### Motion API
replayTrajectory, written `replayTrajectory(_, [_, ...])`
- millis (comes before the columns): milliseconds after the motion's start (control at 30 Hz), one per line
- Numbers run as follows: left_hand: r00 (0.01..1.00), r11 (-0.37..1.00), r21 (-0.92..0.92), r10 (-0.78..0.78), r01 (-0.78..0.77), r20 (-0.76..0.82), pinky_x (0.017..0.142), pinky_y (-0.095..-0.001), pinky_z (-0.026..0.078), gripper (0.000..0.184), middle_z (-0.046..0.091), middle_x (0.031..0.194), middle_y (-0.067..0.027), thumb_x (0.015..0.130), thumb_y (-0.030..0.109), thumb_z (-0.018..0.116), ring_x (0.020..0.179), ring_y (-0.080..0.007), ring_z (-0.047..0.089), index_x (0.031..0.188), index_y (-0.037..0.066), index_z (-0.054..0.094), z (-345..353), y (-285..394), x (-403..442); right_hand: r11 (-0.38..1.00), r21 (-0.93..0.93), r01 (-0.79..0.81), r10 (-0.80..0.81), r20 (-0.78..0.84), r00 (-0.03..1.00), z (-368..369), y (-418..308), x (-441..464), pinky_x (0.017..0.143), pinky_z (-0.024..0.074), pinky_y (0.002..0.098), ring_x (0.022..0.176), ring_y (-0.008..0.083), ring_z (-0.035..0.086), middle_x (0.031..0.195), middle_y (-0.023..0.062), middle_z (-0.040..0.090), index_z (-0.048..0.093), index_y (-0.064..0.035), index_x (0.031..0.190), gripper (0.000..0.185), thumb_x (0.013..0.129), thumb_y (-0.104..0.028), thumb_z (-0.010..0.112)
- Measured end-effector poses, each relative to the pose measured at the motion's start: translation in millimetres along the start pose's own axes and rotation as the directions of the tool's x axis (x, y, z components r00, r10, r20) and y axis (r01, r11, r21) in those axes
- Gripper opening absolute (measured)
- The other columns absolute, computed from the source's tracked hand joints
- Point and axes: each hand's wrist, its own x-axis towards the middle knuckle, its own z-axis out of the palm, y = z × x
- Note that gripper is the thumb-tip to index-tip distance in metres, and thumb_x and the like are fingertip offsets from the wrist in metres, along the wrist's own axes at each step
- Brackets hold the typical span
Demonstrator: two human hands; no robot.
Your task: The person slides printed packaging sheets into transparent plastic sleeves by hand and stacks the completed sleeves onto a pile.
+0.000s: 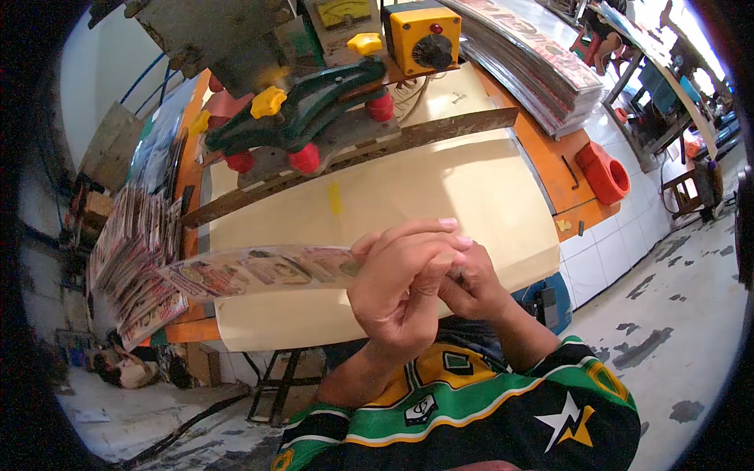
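While the left hand point(399, 286) curled round the right end of the printed strip point(263, 271), the right hand point(475, 286) met it, fingers partly hidden, grip impossible to tell | strip ran leftward over the cream sheet point(471, 196) to the stack of printed packets point(140, 239) | red holder point(598, 173) stood at the orange table's point(556, 166) right end

- Strong daylight at upper right; we see it burn out to white.
- Bright patches and soft shadows across the cream sheet point(503, 208).
- Left hand point(404, 284) well lit, right hand point(473, 284) more shaded.
- We note heavy fisheye bending, edges bowed.
- Black, speckled corners; the far background looks soft to us.
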Motion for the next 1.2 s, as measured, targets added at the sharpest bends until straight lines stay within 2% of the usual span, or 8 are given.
replayTrajectory(133, [0.991,0.998,0.038,-0.046,0.041,0.122,0.092,-0.037,0.043,0.015,0.073,0.092,-0.0107,0.093,0.011,0.057,0.101,-0.0276,0.068,0.089,0.003,0.069,-9,7,7,0.998,0.027,-0.057,0.058,-0.038,0.998,3,14,-11,0.07,0.0514,0.0415,0.083,0.0378,0.066,0.092,0.0165,0.067,0.063,-0.0032,0.106,0.019,0.089,-0.011,0.065])
replayTrajectory(200, [0.957,0.957,0.283,-0.025,-0.061,0.29,0.093,-0.0384,0.043,0.019,0.073,0.1,-0.0099,0.094,0.021,0.06,0.104,-0.027,0.067,0.097,0.004,0.069,-15,14,12,0.999,0.012,-0.049,0.05,-0.041,0.998,1,18,-10,0.072,0.0522,0.0408,0.085,0.0373,0.067,0.093,0.0168,0.068,0.064,-0.0033,0.106,0.019,0.089,-0.011,0.065])
replayTrajectory(400, [0.902,0.809,0.552,-0.066,-0.201,0.426,0.091,-0.0385,0.046,0.032,0.071,0.105,-0.0083,0.085,0.028,0.069,0.102,-0.0274,0.067,0.11,0.007,0.067,-38,34,30,0.987,0.02,-0.159,0.157,0.07,0.985,-5,6,3,0.075,0.0527,0.0388,0.088,0.0343,0.069,0.096,0.0166,0.069,0.066,-0.0044,0.107,0.024,0.087,-0.018,0.068])
replayTrajectory(533, [0.835,0.839,0.519,-0.161,-0.165,0.527,0.085,-0.0381,0.049,0.031,0.071,0.104,-0.009,0.08,0.02,0.071,0.1,-0.0259,0.068,0.108,0.007,0.068,-43,17,24,1.0,0.021,0.005,-0.007,0.058,0.998,-3,10,5,0.074,0.0523,0.0404,0.085,0.0364,0.067,0.092,0.0165,0.068,0.065,-0.004,0.102,0.021,0.086,-0.018,0.07])
replayTrajectory(600, [0.825,0.85,0.442,-0.015,-0.287,0.565,0.084,-0.0362,0.047,0.03,0.067,0.109,-0.0067,0.08,0.016,0.065,0.101,-0.0219,0.065,0.109,0.007,0.066,-43,6,20,1.0,-0.02,-0.019,0.021,0.115,0.993,-2,13,2,0.071,0.0515,0.0427,0.083,0.0396,0.065,0.09,0.0163,0.067,0.063,-0.0038,0.096,0.02,0.085,-0.018,0.072])
replayTrajectory(933, [0.927,0.844,0.448,0.138,-0.295,0.349,0.081,-0.0293,0.039,0.021,0.072,0.103,-0.0023,0.08,0.008,0.062,0.097,-0.0149,0.068,0.099,0.011,0.071,-38,2,3,0.998,-0.057,0.001,0.002,0.055,0.998,13,1,4,0.066,0.0496,0.0446,0.081,0.0397,0.064,0.085,0.0177,0.064,0.061,-0.0049,0.097,0.019,0.085,-0.015,0.071])
replayTrajectory(1100, [0.984,0.933,0.34,0.064,-0.118,0.166,0.079,-0.0288,0.034,0.013,0.074,0.098,0.0003,0.08,0.006,0.064,0.091,-0.0129,0.07,0.088,0.013,0.071,-43,7,-5,0.992,-0.046,0.116,-0.117,-0.019,0.993,26,-12,11,0.059,0.0479,0.0446,0.072,0.0385,0.063,0.081,0.0164,0.063,0.061,-0.0063,0.097,0.015,0.086,-0.012,0.069])
replayTrajectory(1200, [0.983,0.929,0.335,0.114,-0.157,0.143,0.075,-0.0308,0.039,0.006,0.072,0.088,-0.0043,0.086,0.006,0.06,0.081,-0.0194,0.069,0.086,0.009,0.066,-47,13,-7,0.986,0.029,0.162,-0.162,-0.022,0.987,35,-10,14,0.059,0.0493,0.0423,0.07,0.0344,0.064,0.081,0.0136,0.065,0.064,-0.0088,0.109,0.027,0.083,-0.01,0.071])
